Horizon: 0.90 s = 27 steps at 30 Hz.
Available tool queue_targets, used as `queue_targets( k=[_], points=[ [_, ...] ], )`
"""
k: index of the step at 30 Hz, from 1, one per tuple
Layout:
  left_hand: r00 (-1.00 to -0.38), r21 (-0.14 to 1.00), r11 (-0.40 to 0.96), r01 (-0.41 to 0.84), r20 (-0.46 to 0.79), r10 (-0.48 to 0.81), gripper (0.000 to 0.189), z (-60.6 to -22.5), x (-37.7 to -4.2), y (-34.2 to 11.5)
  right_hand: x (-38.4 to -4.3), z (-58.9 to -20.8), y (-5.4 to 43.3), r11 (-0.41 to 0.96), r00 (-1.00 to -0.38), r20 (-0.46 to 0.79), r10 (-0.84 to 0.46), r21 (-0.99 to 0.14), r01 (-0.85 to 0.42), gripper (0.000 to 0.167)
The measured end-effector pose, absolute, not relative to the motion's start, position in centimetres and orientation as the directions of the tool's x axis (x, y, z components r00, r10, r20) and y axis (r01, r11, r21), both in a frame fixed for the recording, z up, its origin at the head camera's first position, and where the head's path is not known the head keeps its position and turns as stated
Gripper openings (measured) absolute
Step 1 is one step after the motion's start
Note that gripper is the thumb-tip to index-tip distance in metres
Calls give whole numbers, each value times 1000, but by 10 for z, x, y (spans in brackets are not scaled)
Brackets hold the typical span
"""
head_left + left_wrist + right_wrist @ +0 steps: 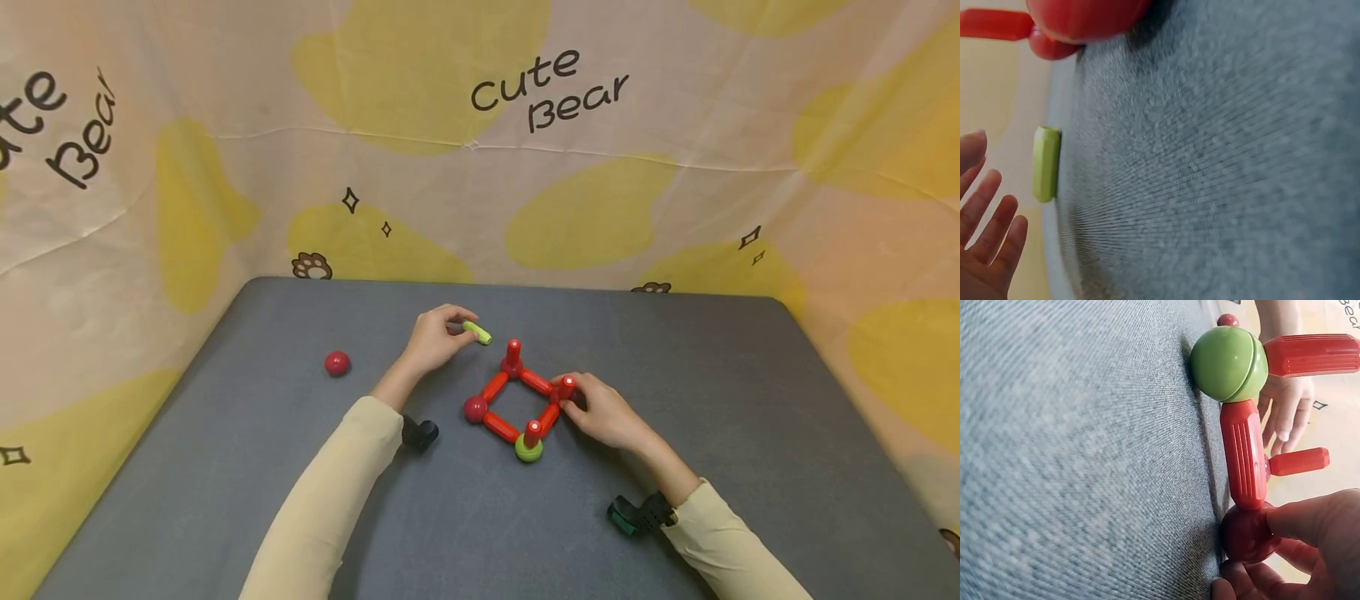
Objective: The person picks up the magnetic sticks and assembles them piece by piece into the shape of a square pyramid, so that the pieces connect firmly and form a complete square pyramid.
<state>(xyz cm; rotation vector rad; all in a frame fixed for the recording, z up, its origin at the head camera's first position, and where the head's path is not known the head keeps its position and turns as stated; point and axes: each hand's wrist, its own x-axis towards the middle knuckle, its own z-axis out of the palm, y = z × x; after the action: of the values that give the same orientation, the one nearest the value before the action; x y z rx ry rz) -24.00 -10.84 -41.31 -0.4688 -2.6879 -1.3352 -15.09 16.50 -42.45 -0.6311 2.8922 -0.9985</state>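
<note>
A four-sided frame of red sticks joined by balls lies mid-table. Its near corner is a green ball, its left corner a red ball. Red sticks stand upright on the far, right and near corners. My right hand grips the right corner's red ball, thumb pressed on it and fingers curled around the other side. Beyond the frame, a short light-green stick lies on the table. My left hand is beside that stick; the left wrist view shows its fingers spread and apart from it.
A loose red ball rests left of my left arm. The grey tabletop ends at the back against a patterned cloth, which also rises along both sides.
</note>
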Motion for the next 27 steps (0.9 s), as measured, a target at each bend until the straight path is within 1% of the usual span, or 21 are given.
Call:
queue_targets(
  k=[3, 7, 11, 17, 27],
  points=[
    [-954, 762, 577, 294, 203, 219, 28, -418, -245, -109, -151, -425, 165, 713, -918, 108, -382, -598, -367, 26],
    [-954, 747, 604, 280, 145, 262, 34, -424, -252, -110, -151, -424, 165, 709, -917, 114, -382, -600, -370, 26],
    [-952, 739, 620, 265, 100, 288, 35, -429, -256, -110, -151, -424, 164, 710, -919, 112, -377, -601, -365, 26],
    [-964, 729, 643, 234, 88, 251, 31, -434, -262, -109, -152, -425, 164, 713, -921, 112, -372, -601, -361, 26],
    [-968, 636, 739, 224, 56, 245, 28, -428, -267, -102, -151, -426, 165, 707, -920, 122, -371, -605, -365, 27]
  ],
)
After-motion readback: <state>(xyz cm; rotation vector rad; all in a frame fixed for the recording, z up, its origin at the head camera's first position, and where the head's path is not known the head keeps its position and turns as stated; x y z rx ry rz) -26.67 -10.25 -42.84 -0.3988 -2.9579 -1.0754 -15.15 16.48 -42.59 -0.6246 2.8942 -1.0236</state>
